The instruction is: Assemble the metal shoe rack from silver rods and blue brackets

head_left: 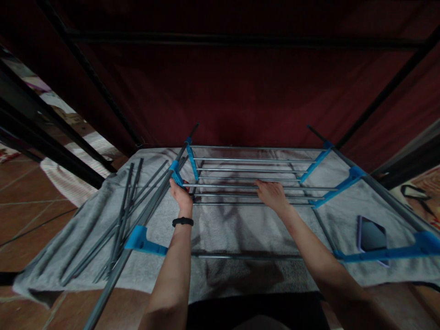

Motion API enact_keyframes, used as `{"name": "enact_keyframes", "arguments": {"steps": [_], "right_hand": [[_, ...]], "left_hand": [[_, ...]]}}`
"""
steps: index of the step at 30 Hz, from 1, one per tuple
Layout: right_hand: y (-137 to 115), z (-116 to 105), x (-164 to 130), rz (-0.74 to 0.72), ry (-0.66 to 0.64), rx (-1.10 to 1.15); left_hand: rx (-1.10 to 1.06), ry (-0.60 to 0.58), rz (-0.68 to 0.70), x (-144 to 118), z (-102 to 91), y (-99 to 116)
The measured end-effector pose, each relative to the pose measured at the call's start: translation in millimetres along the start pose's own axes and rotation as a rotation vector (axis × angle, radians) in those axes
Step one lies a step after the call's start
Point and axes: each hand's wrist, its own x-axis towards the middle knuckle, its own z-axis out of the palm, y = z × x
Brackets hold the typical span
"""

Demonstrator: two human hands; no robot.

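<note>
A partly assembled rack of grey metal tubes and blue plastic brackets stands over a grey blanket. My left hand point(180, 196), with a black band on its wrist, is closed round the lower end of a blue bracket point(176, 173) on the left upright tube point(154, 201). My right hand point(272, 193) is closed over a thin crossbar point(227, 186) near the middle of the rack. Its fingertips are partly hidden behind the bar. Several more crossbars run between the left and right brackets, and another blue bracket point(347, 185) holds the right end of this row.
Several loose grey tubes point(120, 224) lie crossed on the blanket point(82, 206) at the left. A phone point(373, 234) rests on it at the right, partly behind a blue bracket point(395, 252). A dark red panel point(220, 87) with black bars closes off the back.
</note>
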Motion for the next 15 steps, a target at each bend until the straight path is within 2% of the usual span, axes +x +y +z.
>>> {"name": "enact_keyframes", "arguments": {"steps": [15], "right_hand": [[1.7,-0.3,0.7,-0.016,-0.024,-0.017]], "left_hand": [[-0.016,0.006,-0.001,-1.3,-0.4,1.5]]}}
